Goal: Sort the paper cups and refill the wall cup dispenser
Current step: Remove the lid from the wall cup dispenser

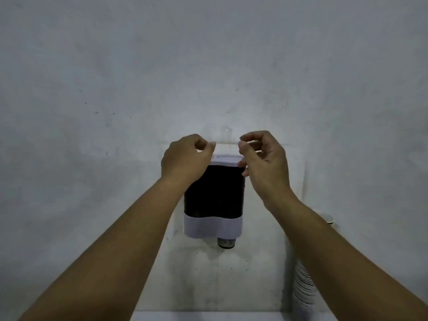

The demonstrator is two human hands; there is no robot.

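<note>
The white lid [225,159] of the wall-mounted dispenser [214,200] is pinched at its corners by the left hand [185,158] and right hand [264,158], each grip closed on it, apparently for lifting off, so an even upward pull is called for before the stacked cups [303,288] are loaded.

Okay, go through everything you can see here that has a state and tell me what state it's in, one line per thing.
Wall cup dispenser: mounted upright on the wall, white lid on.
Cup at dispenser outlet: sticking out below, bottom down.
Left hand: fingers curled, at the lid's left edge.
Right hand: fingers curled, at the lid's right edge.
Stack of paper cups: nested, behind the right forearm, partly hidden.
</note>
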